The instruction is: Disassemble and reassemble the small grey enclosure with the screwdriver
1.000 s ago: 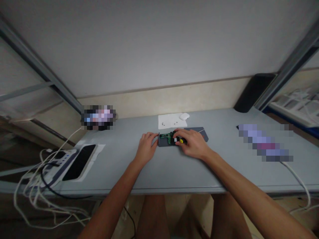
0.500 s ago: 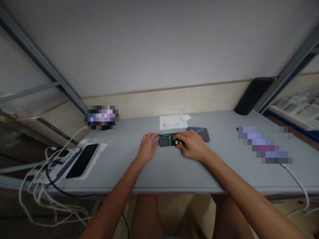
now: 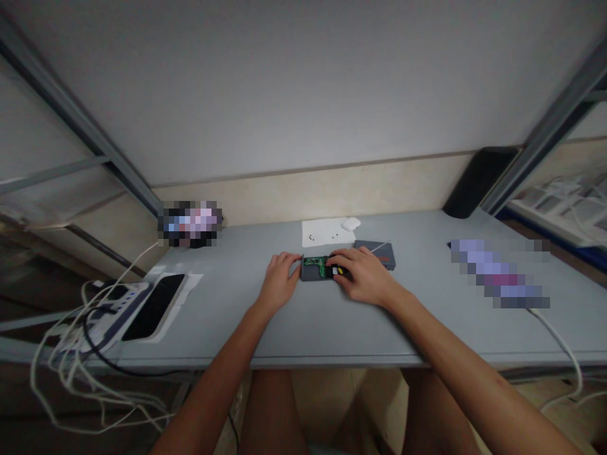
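Observation:
A small grey case with a green circuit board inside lies on the grey table. My left hand rests against its left end, fingers curled on the edge. My right hand covers the case's right part, fingers closed round a small tool with a yellow and white bit that shows under the fingers. A grey lid with a red mark lies just behind my right hand.
A white paper with tiny dark screws and a white lump lie at the back. A black phone on a white cloth and a power strip with white cables sit left. A black cylinder stands at back right.
Both hands stay on the case; the view has shifted slightly and less of the yellow bit shows under my right fingers.

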`<action>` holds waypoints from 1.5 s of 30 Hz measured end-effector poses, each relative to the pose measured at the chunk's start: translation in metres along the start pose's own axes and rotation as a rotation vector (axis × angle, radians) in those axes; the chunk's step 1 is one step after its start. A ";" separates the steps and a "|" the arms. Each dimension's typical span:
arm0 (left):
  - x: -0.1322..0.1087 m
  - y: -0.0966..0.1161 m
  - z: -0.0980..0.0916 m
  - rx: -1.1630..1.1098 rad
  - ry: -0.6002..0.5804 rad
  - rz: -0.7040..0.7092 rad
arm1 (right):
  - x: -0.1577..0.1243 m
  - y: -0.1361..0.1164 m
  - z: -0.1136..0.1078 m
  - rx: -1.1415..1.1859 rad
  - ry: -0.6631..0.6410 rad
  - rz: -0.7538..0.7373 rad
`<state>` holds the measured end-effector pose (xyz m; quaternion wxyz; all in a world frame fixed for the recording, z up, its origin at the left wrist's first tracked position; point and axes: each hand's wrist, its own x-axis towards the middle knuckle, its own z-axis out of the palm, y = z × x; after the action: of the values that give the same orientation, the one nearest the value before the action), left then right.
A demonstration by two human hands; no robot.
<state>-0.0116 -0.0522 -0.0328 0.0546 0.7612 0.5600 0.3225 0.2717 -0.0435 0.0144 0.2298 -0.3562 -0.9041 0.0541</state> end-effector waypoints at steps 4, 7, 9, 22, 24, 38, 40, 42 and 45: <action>0.000 0.003 0.000 -0.003 0.013 -0.002 | -0.001 -0.002 -0.003 0.001 0.023 -0.003; 0.001 0.012 -0.004 -0.063 0.073 0.002 | -0.003 0.001 -0.007 0.035 0.107 0.003; 0.001 0.023 -0.010 -0.148 0.160 0.030 | -0.006 0.005 -0.010 0.043 0.235 0.011; 0.049 0.077 0.003 -0.015 -0.200 0.495 | 0.055 0.022 -0.049 0.187 0.840 -0.052; 0.051 0.075 0.003 -0.041 -0.202 0.474 | 0.062 0.031 -0.048 0.257 0.940 0.098; 0.046 0.059 0.008 -0.123 -0.243 0.384 | 0.055 0.067 -0.010 0.823 0.770 0.713; 0.046 0.059 0.008 -0.138 -0.248 0.386 | 0.056 0.067 -0.008 0.932 0.740 0.749; 0.047 0.058 0.008 -0.147 -0.253 0.381 | 0.057 0.069 -0.008 1.029 0.710 0.759; 0.048 0.057 0.008 -0.162 -0.257 0.378 | 0.058 0.072 -0.009 1.125 0.688 0.756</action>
<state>0.0471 -0.0281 0.0073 0.1247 0.8804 0.3684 0.2714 0.2833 0.0477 0.0249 0.6115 -0.4675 -0.4342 0.4680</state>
